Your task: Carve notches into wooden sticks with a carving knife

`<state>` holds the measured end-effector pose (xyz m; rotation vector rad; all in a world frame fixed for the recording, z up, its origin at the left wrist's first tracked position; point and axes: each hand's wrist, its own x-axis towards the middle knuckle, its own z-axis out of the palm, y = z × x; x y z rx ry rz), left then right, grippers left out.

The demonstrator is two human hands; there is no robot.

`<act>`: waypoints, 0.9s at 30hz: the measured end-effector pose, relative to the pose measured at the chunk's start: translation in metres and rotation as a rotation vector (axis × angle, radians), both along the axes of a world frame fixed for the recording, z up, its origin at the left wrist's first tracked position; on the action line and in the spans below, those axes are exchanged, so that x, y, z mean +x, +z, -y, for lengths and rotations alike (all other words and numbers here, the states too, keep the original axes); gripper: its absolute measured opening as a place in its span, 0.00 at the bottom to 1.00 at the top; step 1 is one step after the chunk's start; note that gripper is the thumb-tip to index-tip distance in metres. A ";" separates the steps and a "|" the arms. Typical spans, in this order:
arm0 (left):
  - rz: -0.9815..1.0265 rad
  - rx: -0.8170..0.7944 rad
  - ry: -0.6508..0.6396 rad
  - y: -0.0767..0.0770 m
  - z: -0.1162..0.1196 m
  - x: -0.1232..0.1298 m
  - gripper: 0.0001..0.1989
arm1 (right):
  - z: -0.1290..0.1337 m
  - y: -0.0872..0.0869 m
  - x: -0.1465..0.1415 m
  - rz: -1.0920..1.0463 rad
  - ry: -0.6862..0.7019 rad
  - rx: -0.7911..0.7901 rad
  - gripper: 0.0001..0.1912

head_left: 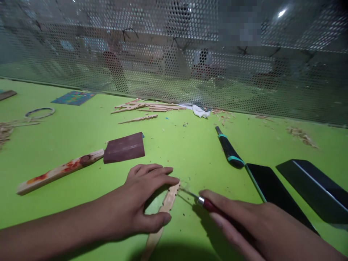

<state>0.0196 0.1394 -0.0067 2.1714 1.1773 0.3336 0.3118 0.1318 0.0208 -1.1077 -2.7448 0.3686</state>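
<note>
My left hand (146,195) lies over a thin carved wooden piece (170,199) with notches along its edges, its index fingertip on the top end and its thumb against the side. The fingers are spread and press the piece to the green table. My right hand (239,217) is closed around the dark red handle of a slim tool (208,203) with a silver collar. The tool's thin metal tip meets the right edge of the wooden piece near its top. The lower end of the piece reaches the bottom of the view.
Brown sandpaper (124,148) touches a stained wooden stick (62,171) on the left. A black-and-teal handled tool (230,150), a phone (277,195) and a dark block (315,188) lie right. Carved sticks (160,107), white tissue (200,111) and shavings line the perforated screen (152,65).
</note>
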 end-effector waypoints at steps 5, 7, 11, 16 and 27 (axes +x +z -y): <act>-0.012 -0.059 0.061 0.002 0.002 0.002 0.36 | -0.009 -0.004 -0.001 -0.071 -0.109 0.037 0.20; -0.034 -0.073 0.090 0.001 0.005 0.004 0.41 | -0.010 -0.007 -0.002 -0.073 -0.138 0.023 0.20; 0.009 -0.026 0.134 -0.005 0.006 0.001 0.52 | -0.009 -0.011 -0.004 -0.094 -0.166 0.006 0.19; 0.047 0.022 -0.075 0.001 -0.013 -0.012 0.34 | -0.008 -0.009 -0.008 -0.122 -0.161 -0.045 0.19; 0.082 -0.038 -0.072 0.003 -0.016 -0.009 0.14 | 0.003 -0.001 -0.017 -0.120 -0.079 -0.535 0.15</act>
